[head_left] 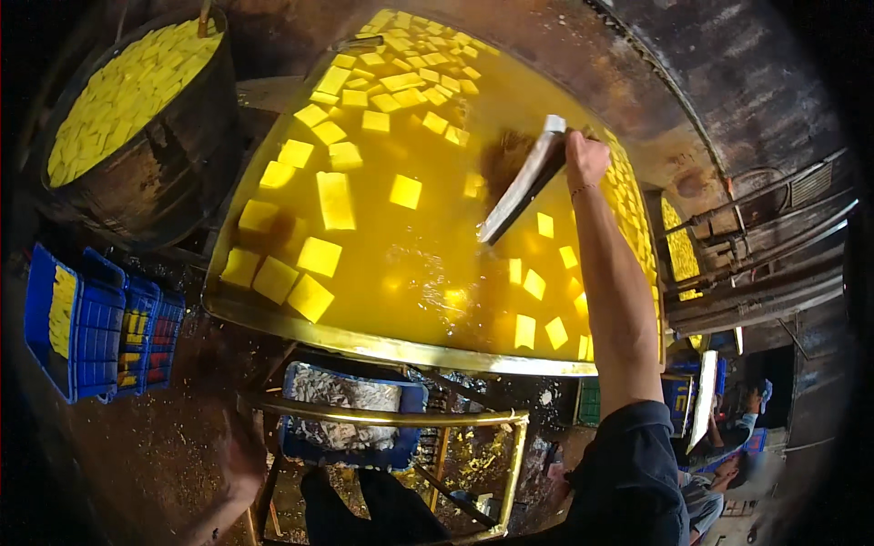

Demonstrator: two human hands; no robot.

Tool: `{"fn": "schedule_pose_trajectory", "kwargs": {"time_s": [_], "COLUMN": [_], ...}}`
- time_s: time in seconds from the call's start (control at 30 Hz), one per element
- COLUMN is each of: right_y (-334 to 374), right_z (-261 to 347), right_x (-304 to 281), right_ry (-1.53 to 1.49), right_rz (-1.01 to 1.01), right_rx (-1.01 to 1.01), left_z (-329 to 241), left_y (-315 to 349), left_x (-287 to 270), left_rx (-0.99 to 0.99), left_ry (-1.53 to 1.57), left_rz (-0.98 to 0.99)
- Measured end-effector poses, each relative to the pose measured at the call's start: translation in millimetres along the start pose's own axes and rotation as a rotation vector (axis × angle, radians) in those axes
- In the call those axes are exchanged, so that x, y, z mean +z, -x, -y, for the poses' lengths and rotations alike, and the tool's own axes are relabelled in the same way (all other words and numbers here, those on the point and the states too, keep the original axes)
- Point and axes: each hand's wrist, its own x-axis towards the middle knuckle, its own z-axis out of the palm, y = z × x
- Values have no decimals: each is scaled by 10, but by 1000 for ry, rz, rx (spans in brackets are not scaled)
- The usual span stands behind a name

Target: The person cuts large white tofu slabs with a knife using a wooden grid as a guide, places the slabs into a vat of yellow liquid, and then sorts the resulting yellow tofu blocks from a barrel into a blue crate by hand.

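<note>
My right hand is closed around the upper end of a long, narrow board, pale on its lit face and dark on the other. The board slants over a wide metal vat of yellow liquid, its lower end at or just above the surface. Many yellow tofu-like blocks float at the left and far side; smaller ones lie near my right forearm. Down at the lower left, my left hand hangs beside a metal frame, dim and blurred, so its fingers cannot be made out.
A dark drum full of yellow blocks stands at the far left. Blue crates sit below it. Under the vat's near edge is a blue bin of greyish scraps. People and pipes are at the right.
</note>
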Motion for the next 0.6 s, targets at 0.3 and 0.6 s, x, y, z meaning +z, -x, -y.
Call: {"fn": "schedule_pose_trajectory", "kwargs": {"time_s": [0.3, 0.6], "right_y": [218, 170], "right_z": [734, 1451], "right_x": [879, 85], "right_ry": [201, 79], "right_rz": [68, 258], "right_rx": [-127, -309], "left_z": [-9, 305], "left_y": [19, 78], "left_x": [-16, 137], "left_rx": [-20, 92], "left_ry": [45, 177], "left_rz": [38, -26]}}
